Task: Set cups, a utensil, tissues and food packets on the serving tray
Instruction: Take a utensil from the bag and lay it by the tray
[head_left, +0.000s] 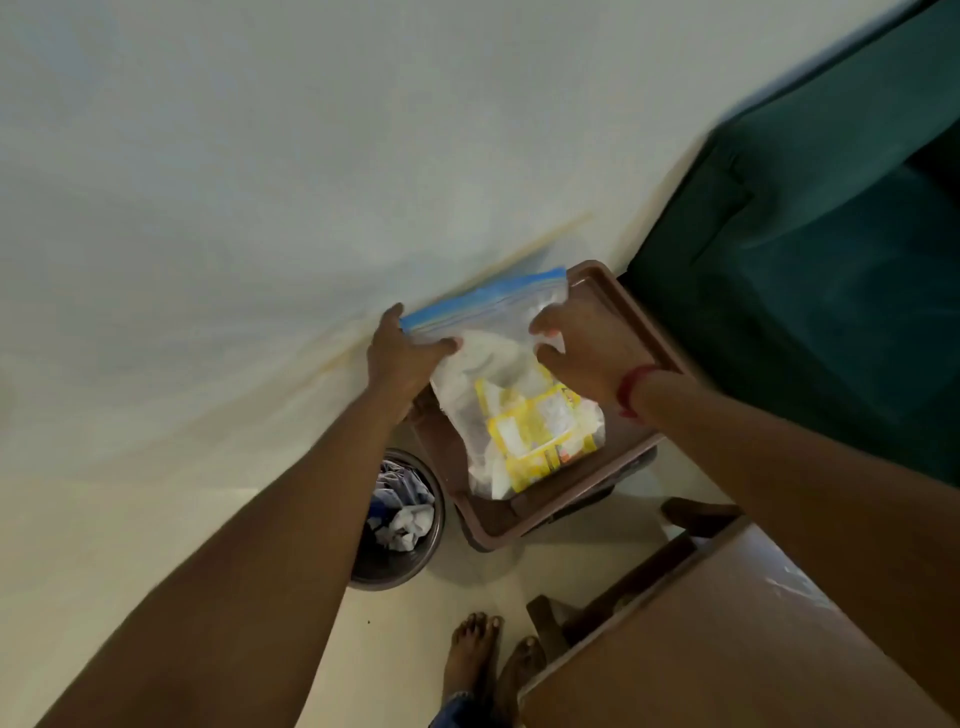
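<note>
Both hands (405, 353) grip zip bag (519, 415) btwn them.

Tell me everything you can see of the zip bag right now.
The zip bag is clear plastic with a blue seal strip along its top. Yellow packets and white contents show through it. It hangs upright over the brown serving tray, the left hand gripping the seal corner and the right hand pinching the other side.
</note>
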